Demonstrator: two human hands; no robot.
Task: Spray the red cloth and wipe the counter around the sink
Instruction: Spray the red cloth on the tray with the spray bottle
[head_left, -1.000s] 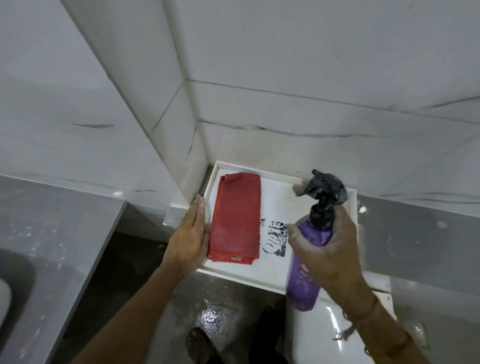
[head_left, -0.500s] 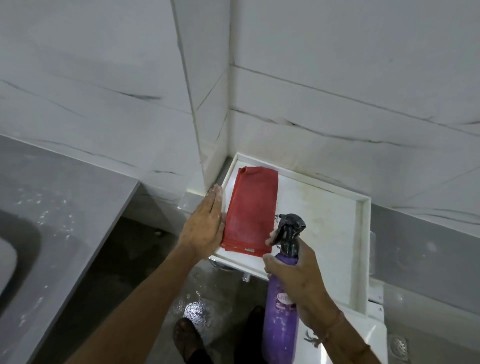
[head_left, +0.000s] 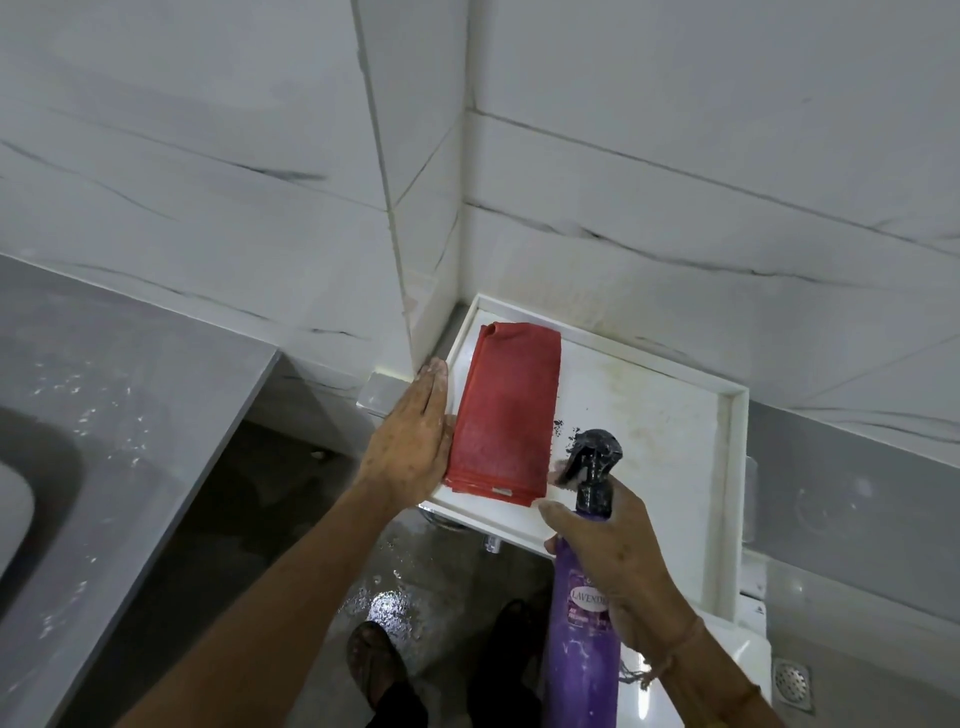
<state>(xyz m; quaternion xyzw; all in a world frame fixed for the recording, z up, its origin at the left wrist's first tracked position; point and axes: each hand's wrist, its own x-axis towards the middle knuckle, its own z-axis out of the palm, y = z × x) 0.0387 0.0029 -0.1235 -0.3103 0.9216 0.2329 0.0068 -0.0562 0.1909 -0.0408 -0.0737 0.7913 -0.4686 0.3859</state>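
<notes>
Red is what catches the eye: one red cloth (head_left: 503, 410), folded into a long rectangle, lies flat on the white tray (head_left: 670, 415), tight along the tray's left edge and reaching up toward its far-left corner. The lower half of the cloth looks darker than the top. The left hand (head_left: 413, 441) lies flat with fingers together and extended, palm down on the tray's left rim, its side touching the cloth's long edge; it grips nothing. One purple spray bottle (head_left: 584, 629), label reading LAVENDER, stands upright at the tray's near edge, and the right hand (head_left: 618, 561) is wrapped firmly around its neck, a finger up by the trigger of the black nozzle (head_left: 592, 460), which points left toward the cloth's near end. Dark specks dot the tray just beside the nozzle. One grey counter (head_left: 119, 415) runs down the left side, its surface flecked with droplets, well apart from the tray. Two feet show on the wet floor (head_left: 410, 587) below. One round floor drain (head_left: 792, 680) sits at the bottom right corner.
</notes>
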